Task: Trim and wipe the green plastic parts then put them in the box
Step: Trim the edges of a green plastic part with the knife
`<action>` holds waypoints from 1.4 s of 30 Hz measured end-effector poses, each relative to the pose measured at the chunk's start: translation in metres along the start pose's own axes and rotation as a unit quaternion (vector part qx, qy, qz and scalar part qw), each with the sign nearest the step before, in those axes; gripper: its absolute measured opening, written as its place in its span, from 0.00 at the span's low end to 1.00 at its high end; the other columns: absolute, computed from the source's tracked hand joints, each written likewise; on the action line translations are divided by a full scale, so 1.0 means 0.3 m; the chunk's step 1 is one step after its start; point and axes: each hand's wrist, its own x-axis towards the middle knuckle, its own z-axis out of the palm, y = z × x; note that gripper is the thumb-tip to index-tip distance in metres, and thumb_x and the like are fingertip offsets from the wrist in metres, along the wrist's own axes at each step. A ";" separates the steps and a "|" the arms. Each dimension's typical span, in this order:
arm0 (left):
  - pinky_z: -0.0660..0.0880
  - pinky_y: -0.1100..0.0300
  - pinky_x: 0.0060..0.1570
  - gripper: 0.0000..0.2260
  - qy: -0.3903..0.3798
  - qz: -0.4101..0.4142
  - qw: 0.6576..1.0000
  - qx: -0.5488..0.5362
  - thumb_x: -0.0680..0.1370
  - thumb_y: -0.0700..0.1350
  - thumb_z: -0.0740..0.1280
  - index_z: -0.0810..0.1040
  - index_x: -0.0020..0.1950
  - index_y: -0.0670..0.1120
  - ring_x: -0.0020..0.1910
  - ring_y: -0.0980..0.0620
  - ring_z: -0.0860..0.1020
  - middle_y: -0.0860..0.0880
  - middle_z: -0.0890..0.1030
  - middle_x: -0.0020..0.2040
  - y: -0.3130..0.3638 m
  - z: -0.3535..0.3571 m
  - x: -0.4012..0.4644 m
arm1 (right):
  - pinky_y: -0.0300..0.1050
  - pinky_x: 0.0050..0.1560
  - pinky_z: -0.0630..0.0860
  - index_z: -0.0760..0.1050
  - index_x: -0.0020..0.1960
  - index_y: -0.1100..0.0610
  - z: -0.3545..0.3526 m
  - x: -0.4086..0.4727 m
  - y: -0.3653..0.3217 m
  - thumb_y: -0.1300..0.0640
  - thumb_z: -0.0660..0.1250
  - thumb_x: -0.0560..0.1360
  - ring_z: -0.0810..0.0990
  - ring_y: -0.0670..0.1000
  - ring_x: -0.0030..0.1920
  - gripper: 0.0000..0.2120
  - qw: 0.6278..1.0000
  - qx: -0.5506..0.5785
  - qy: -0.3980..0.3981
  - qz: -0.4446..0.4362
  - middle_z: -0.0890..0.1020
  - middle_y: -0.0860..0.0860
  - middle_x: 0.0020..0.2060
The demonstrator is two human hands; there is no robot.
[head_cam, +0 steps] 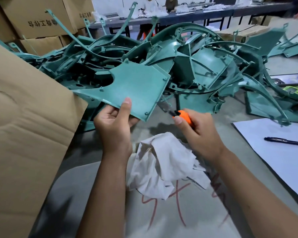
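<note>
At the far left a cardboard box (24, 117) stands with its brown flap leaning toward the middle. Just right of it, the left hand (113, 121) grips a green plastic part (132, 86) by its near edge, thumb on top and fingers curled beneath, holding it raised above the table (93, 194). The part is a flat, matte teal panel with a curved cut-out on its left side, a thin raised rim along the edges and small round studs near the corners. Behind it lies a tangled pile of green parts (187, 62), curved ribs and panels heaped together. Below the hands a crumpled white cloth (163, 165) rests on the table. The right hand (199, 129) clasps an orange knife (183, 115), its blade (165, 107) close to the part's right corner. Further right a black pen (286, 141) lies on a white sheet (282, 152).
</note>
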 end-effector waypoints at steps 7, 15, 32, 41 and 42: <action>0.83 0.52 0.40 0.07 0.014 -0.002 0.999 -0.028 0.80 0.34 0.69 0.84 0.48 0.44 0.46 0.48 0.87 0.48 0.88 0.45 -0.002 0.033 0.017 | 0.52 0.29 0.69 0.69 0.37 0.51 0.037 -0.003 -0.006 0.38 0.59 0.81 0.71 0.51 0.25 0.21 0.995 -0.082 -0.051 -0.016 0.70 0.47 0.24; 0.83 0.53 0.37 0.08 0.003 -0.013 1.000 -0.027 0.80 0.34 0.69 0.85 0.47 0.44 0.44 0.48 0.87 0.48 0.88 0.45 -0.005 0.038 0.005 | 0.50 0.28 0.65 0.67 0.35 0.55 0.019 0.003 0.003 0.40 0.60 0.83 0.69 0.53 0.25 0.24 0.991 -0.132 0.022 0.028 0.68 0.47 0.23; 0.81 0.58 0.32 0.04 0.054 -0.082 0.993 -0.064 0.80 0.33 0.69 0.81 0.45 0.38 0.37 0.49 0.86 0.46 0.87 0.40 0.058 0.097 -0.032 | 0.54 0.27 0.68 0.74 0.40 0.61 0.050 -0.001 -0.041 0.44 0.62 0.83 0.70 0.55 0.26 0.23 0.989 -0.110 0.053 -0.079 0.72 0.50 0.26; 0.82 0.58 0.36 0.10 0.048 -0.065 0.995 -0.051 0.79 0.34 0.70 0.86 0.40 0.43 0.42 0.48 0.87 0.45 0.88 0.44 0.063 0.065 -0.048 | 0.44 0.28 0.61 0.64 0.36 0.53 0.020 0.010 -0.013 0.45 0.61 0.84 0.66 0.47 0.24 0.21 0.992 -0.073 0.098 -0.025 0.65 0.44 0.25; 0.82 0.57 0.37 0.11 0.045 -0.060 0.996 -0.050 0.79 0.35 0.71 0.87 0.39 0.44 0.43 0.47 0.87 0.45 0.88 0.45 0.063 0.059 -0.054 | 0.45 0.28 0.61 0.64 0.36 0.55 0.012 0.012 -0.002 0.45 0.61 0.85 0.65 0.49 0.24 0.22 0.991 -0.081 0.106 -0.007 0.66 0.46 0.24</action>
